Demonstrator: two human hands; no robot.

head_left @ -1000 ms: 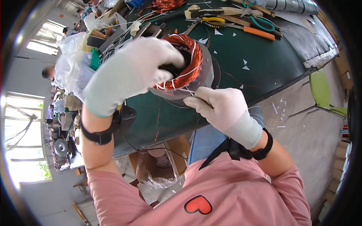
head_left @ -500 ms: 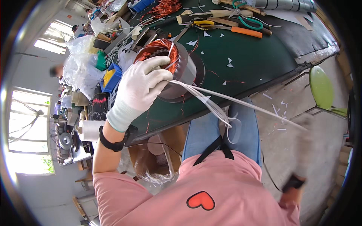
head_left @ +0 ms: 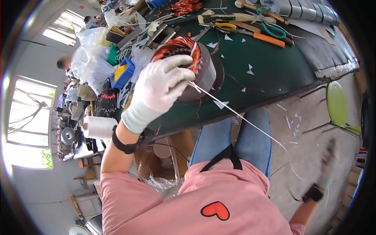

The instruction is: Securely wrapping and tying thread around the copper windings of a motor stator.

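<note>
On the bench stands a motor stator (head_left: 209, 72), a grey metal ring with orange-red copper windings (head_left: 172, 47). My left hand (head_left: 162, 84), in a white knit glove, is closed at the ring's near left rim. Its fingers press on the windings and pinch white lacing cord (head_left: 243, 117) where it leaves the stator. From there the cord runs slack over my lap toward the lower right. My right hand (head_left: 328, 164), gloved and stretched far out to the right, is smeared by motion. Its fingers and anything in them are unclear.
Pliers (head_left: 225, 26), green-handled scissors (head_left: 274, 29) and an orange-handled tool (head_left: 269, 40) lie at the bench's far side. White paper scraps (head_left: 250, 69) dot the green top. A blue bin (head_left: 122, 73) and cord spool (head_left: 98, 127) stand left. A green chair (head_left: 337, 102) is right.
My right hand has swung lower and slightly farther right. The loose cord strands by the stator have drawn into a single line. The left hand keeps its place on the stator; the view has shifted.
</note>
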